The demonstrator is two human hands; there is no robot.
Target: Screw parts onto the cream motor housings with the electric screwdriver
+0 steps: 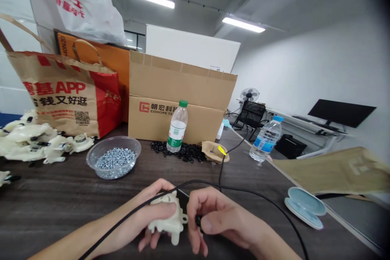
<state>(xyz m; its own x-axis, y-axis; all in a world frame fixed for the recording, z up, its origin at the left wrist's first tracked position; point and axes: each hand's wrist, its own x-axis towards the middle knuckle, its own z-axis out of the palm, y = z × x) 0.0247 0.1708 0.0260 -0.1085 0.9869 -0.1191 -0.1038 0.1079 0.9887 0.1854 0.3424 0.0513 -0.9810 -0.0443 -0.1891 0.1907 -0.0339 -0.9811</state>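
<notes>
Near the table's front edge, my left hand [152, 215] is closed around a cream plastic part [170, 221], its thumb lying across the top. Just to the right, my right hand [219, 219] pinches a small black piece [198, 220] between thumb and fingers, close beside the part's ring-shaped tab. A black cable [243, 190] runs over both forearms, in front of the hands. Behind them, a clear bowl [91, 158] holds many small silver screws. Loose black pieces [190, 152] lie in a pile around the base of a green-capped bottle [176, 130].
More cream parts [33, 140] are heaped at the left. A cardboard box [179, 85] and a paper bag [63, 93] stand at the back. To the right are a blue-capped bottle [265, 140], an open light-blue case [304, 207] and a small tan tray [210, 146].
</notes>
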